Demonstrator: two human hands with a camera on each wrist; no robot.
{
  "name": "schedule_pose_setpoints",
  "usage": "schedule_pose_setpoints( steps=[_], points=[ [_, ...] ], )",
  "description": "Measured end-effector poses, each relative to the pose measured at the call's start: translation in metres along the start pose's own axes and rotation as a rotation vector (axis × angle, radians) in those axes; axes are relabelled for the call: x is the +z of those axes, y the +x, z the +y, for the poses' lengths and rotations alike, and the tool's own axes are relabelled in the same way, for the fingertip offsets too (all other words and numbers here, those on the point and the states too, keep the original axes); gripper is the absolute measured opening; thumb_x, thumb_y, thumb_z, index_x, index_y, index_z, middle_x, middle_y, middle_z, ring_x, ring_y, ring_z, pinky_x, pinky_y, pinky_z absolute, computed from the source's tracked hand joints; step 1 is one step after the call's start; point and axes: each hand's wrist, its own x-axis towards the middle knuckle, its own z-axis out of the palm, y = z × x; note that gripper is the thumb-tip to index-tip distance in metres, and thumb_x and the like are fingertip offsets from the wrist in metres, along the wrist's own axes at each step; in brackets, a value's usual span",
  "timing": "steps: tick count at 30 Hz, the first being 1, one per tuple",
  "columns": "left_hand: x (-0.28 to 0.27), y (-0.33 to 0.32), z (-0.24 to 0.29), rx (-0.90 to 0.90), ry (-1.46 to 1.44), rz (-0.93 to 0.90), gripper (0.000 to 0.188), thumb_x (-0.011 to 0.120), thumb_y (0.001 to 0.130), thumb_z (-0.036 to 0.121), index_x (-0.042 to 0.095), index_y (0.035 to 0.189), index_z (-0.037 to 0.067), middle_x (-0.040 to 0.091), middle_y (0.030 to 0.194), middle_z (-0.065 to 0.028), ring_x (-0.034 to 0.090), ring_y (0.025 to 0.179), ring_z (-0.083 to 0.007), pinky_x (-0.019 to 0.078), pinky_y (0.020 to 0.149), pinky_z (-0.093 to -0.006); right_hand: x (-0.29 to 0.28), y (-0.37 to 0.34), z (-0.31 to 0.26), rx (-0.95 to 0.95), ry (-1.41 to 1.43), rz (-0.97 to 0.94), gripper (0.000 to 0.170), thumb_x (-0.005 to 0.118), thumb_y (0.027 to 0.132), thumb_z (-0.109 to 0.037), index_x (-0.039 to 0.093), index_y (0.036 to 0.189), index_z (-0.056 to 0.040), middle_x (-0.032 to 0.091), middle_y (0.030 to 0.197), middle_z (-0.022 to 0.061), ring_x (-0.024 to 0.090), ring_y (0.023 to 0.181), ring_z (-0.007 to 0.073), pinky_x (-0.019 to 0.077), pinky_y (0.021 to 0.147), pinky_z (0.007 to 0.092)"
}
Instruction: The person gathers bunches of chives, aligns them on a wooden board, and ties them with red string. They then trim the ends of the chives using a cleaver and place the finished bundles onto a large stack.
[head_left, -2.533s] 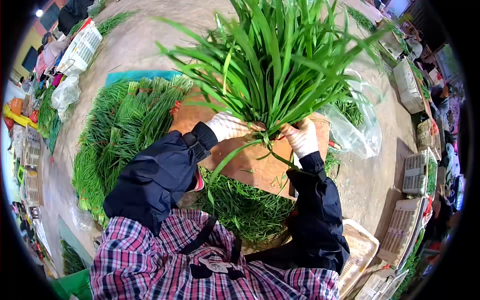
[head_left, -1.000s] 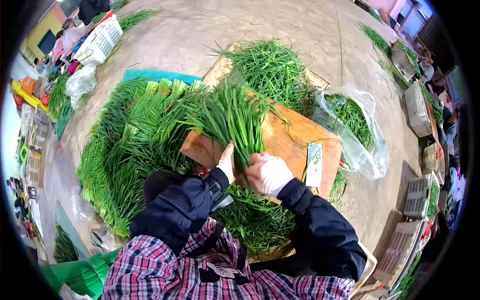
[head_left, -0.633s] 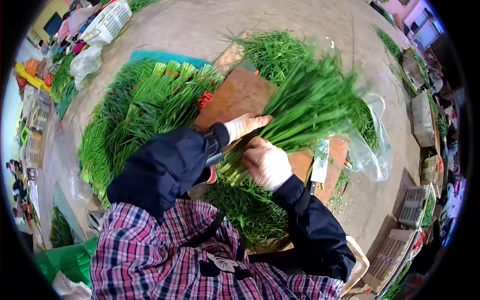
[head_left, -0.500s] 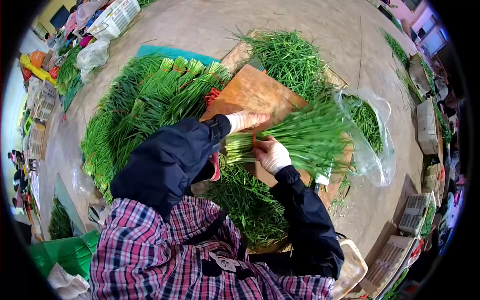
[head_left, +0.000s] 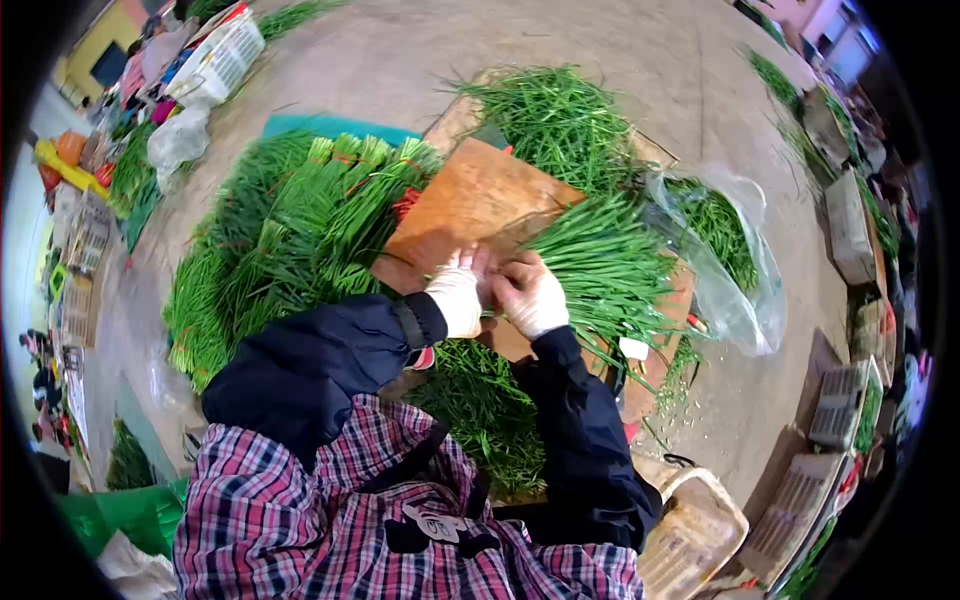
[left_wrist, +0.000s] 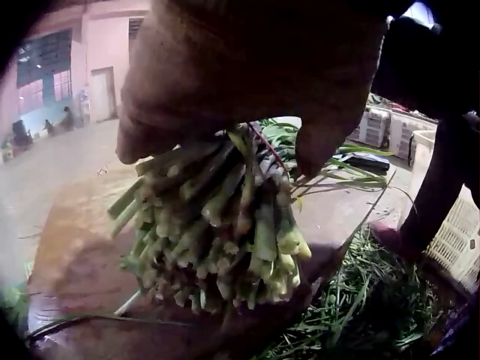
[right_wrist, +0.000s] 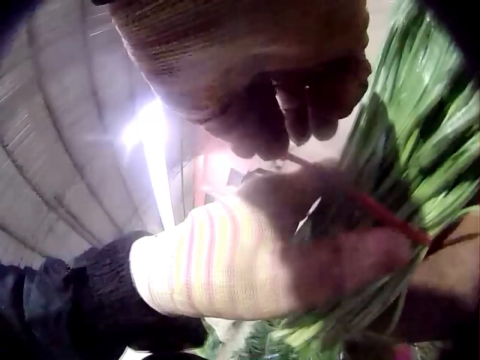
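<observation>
A thick bunch of garlic chives (head_left: 605, 262) lies across the wooden board (head_left: 490, 205), leaves toward the right. My gloved left hand (head_left: 462, 297) grips the bunch near its cut ends, fingers and thumb straddling it; the trimmed stem ends (left_wrist: 217, 240) stick out below that hand in the left wrist view. Close beside it, my gloved right hand (head_left: 534, 298) pinches a red band (right_wrist: 382, 214), which runs from its fingertips to the stems in the right wrist view. The leaves hide part of the board.
Tied bunches (head_left: 300, 235) are stacked at the left. Loose chives (head_left: 560, 120) lie behind the board, more (head_left: 480, 420) in front of me. A clear plastic bag (head_left: 755, 250) stands at the right. A knife's pale blade (head_left: 634, 348) shows under the leaves.
The chives, earlier held upright over the board, were turned and now lie with leaves to the right. A red band has come round the stems. My left hand has closed over the stem end.
</observation>
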Motion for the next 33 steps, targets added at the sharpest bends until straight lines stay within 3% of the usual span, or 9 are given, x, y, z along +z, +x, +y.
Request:
schedule_pose_setpoints(
  steps=[2, 3, 4, 10, 13, 18, 24, 29, 33],
  points=[
    [-0.018, 0.007, 0.005, 0.052, -0.022, -0.249, 0.087, 0.059, 0.074, 0.052, 0.029, 0.141, 0.004, 0.021, 0.146, -0.026, 0.021, 0.135, -0.0414, 0.0175, 0.111, -0.0472, 0.015, 0.002, 0.012, 0.215, 0.381, 0.024, 0.019, 0.065, 0.078, -0.02, 0.066, 0.083, -0.0021, 0.063, 0.081, 0.0097, 0.061, 0.074, 0.0225, 0.0489, 0.07, 0.0311],
    [0.001, 0.018, 0.009, -0.127, -0.113, -0.139, 0.086, 0.065, 0.071, 0.046, 0.032, 0.137, 0.003, 0.023, 0.143, -0.0273, 0.02, 0.134, -0.0423, 0.0165, 0.11, -0.0491, 0.025, 0.001, 0.016, 0.491, 0.903, 0.032, 0.018, 0.063, 0.082, -0.02, 0.064, 0.082, -0.0021, 0.061, 0.071, 0.0033, 0.056, 0.065, 0.0125, 0.0466, 0.062, 0.0269],
    [0.018, 0.009, 0.006, -0.06, -0.069, 0.11, 0.086, 0.066, 0.068, 0.046, 0.034, 0.135, 0.003, 0.026, 0.14, -0.0259, 0.022, 0.131, -0.0422, 0.0189, 0.108, -0.0471, 0.024, 0.005, 0.014, 0.513, 0.993, 0.011, 0.016, 0.061, 0.084, -0.019, 0.063, 0.081, -0.0036, 0.059, 0.067, -0.0005, 0.05, 0.058, 0.0078, 0.0426, 0.054, 0.0234],
    [0.067, 0.041, -0.003, -0.096, 0.148, 0.106, 0.09, 0.063, 0.066, 0.049, 0.031, 0.13, -0.005, 0.037, 0.124, -0.0226, 0.034, 0.121, -0.0372, 0.0284, 0.101, -0.0449, 0.049, 0.002, 0.003, 0.573, 1.403, 0.279, 0.014, 0.059, 0.084, -0.015, 0.057, 0.073, -0.0064, 0.052, 0.061, -0.0029, 0.044, 0.055, 0.0075, 0.0349, 0.052, 0.021],
    [0.044, 0.034, 0.011, -0.156, 0.08, 0.024, 0.08, 0.057, 0.068, 0.043, 0.034, 0.128, -0.005, 0.044, 0.12, -0.0213, 0.041, 0.117, -0.033, 0.0313, 0.1, -0.0402, 0.037, -0.022, -0.005, 0.67, 1.25, 0.215, 0.014, 0.052, 0.084, -0.012, 0.052, 0.07, -0.0075, 0.05, 0.059, 0.0002, 0.037, 0.044, 0.0078, 0.0274, 0.039, 0.0231],
    [0.056, 0.032, 0.009, -0.199, -0.048, 0.236, 0.094, 0.074, 0.063, 0.027, 0.023, 0.133, -0.009, 0.045, 0.119, -0.0272, 0.048, 0.111, -0.0402, 0.0409, 0.092, -0.0459, 0.042, -0.067, -0.004, 0.781, 1.428, 0.313, 0.016, 0.05, 0.087, -0.01, 0.05, 0.071, -0.0085, 0.049, 0.058, -0.0002, 0.04, 0.046, 0.0074, 0.03, 0.042, 0.0206],
    [0.058, 0.027, 0.004, -0.075, -0.006, 0.379, 0.088, 0.076, 0.061, 0.025, 0.029, 0.126, -0.012, 0.05, 0.103, -0.0214, 0.054, 0.093, -0.0338, 0.0444, 0.081, -0.0437, 0.056, -0.114, 0.018, 0.559, 1.012, 0.221, 0.017, 0.055, 0.09, -0.016, 0.057, 0.082, -0.0007, 0.051, 0.065, -0.0025, 0.042, 0.057, 0.0053, 0.0365, 0.052, 0.0211],
    [0.058, 0.03, 0.009, -0.129, 0.009, 0.277, 0.092, 0.074, 0.066, 0.033, 0.026, 0.131, -0.012, 0.051, 0.105, -0.0215, 0.054, 0.099, -0.0334, 0.0438, 0.085, -0.0442, 0.092, -0.12, 0.053, 0.665, 0.412, 0.043, 0.026, 0.054, 0.083, -0.023, 0.059, 0.084, 0.0022, 0.058, 0.072, 0.0234, 0.057, 0.064, 0.0302, 0.0465, 0.066, 0.0365],
    [0.034, 0.024, 0.006, -0.116, -0.01, 0.125, 0.098, 0.072, 0.069, 0.04, 0.02, 0.135, -0.012, 0.044, 0.121, -0.0296, 0.049, 0.111, -0.0397, 0.0413, 0.092, -0.0441, 0.093, -0.12, 0.058, 0.671, 0.655, 0.182, 0.027, 0.059, 0.083, -0.025, 0.061, 0.083, 0.002, 0.059, 0.065, 0.0115, 0.054, 0.06, 0.0186, 0.0456, 0.062, 0.0322]
  ],
)
